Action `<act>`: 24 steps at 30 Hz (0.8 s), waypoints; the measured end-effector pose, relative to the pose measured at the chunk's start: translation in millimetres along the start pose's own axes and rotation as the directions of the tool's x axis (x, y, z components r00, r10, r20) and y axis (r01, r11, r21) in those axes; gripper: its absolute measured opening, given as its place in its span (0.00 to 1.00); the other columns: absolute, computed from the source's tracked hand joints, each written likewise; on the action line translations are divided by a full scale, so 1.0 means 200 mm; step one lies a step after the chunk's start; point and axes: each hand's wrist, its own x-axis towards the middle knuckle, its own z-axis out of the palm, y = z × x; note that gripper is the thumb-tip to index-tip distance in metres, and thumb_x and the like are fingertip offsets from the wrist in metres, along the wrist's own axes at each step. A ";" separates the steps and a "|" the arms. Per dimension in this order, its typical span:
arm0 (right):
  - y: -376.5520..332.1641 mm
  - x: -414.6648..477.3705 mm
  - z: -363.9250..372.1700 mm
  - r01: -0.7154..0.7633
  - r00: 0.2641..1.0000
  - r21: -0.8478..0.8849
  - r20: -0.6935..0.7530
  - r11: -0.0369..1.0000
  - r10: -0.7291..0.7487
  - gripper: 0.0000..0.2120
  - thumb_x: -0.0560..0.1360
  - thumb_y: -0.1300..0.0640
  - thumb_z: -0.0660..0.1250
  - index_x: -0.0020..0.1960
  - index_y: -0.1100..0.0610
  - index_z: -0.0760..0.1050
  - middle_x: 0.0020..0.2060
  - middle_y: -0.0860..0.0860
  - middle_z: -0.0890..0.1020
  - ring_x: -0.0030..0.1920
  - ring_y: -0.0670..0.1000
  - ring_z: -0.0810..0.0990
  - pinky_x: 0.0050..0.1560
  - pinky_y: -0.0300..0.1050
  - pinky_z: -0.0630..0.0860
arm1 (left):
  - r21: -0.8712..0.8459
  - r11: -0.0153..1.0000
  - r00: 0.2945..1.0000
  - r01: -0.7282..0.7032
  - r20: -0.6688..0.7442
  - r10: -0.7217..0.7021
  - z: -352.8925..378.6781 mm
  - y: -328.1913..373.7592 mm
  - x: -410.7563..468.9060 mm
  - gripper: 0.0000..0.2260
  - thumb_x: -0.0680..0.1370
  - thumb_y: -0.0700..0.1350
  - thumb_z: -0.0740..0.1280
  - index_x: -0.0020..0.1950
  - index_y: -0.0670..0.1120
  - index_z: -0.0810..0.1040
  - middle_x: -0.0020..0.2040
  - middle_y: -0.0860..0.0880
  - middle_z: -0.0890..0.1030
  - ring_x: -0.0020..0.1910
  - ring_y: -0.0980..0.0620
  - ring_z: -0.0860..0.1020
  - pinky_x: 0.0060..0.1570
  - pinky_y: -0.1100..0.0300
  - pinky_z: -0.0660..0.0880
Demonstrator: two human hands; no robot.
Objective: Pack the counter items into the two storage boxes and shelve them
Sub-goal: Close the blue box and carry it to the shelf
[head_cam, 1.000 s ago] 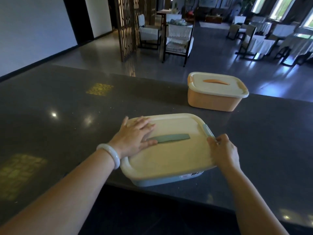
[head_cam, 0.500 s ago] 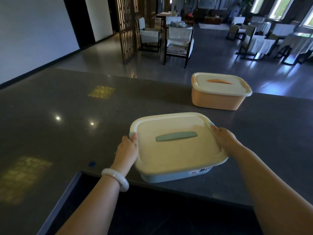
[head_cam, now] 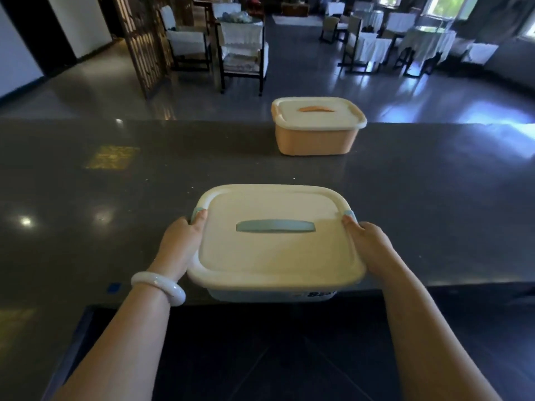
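At counter (head_cam: pixel 115 227) near edge, partly overhanging: blue box (head_cam: pixel 260 295), lid (head_cam: pixel 278 256) on. Left hand (head_cam: pixel 181 244) and right hand (head_cam: pixel 367 244) fingers (head_cam: pixel 200 219) clamped on its side clips (head_cam: pixel 348 213). Orange box (head_cam: pixel 315 137) at counter far edge, untouched. Risk: clip slipping or lid popping, box dropping off counter.

Counter (head_cam: pixel 434 212): dark, polished, speckled top.
- Orange storage box (head_cam: pixel 315 140), cream lid on, stands at 1 o'clock by the far edge.
- Blue storage box (head_cam: pixel 275 244), cream-lidded, at 6 o'clock, overhangs the near edge; contact with the top cannot be told.
- Small blue mark (head_cam: pixel 113 287), 8 o'clock.
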 end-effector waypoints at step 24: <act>1.48 -0.39 -1.92 -0.076 0.741 0.511 -0.546 0.856 0.392 0.20 0.77 0.44 0.66 0.43 0.63 0.79 0.36 0.55 0.78 0.36 0.53 0.76 0.39 0.50 0.76 | -0.187 0.784 0.674 -0.592 0.418 0.609 1.79 1.57 -1.14 0.25 0.80 0.58 0.61 0.38 0.36 0.73 0.31 0.44 0.74 0.30 0.46 0.72 0.29 0.57 0.65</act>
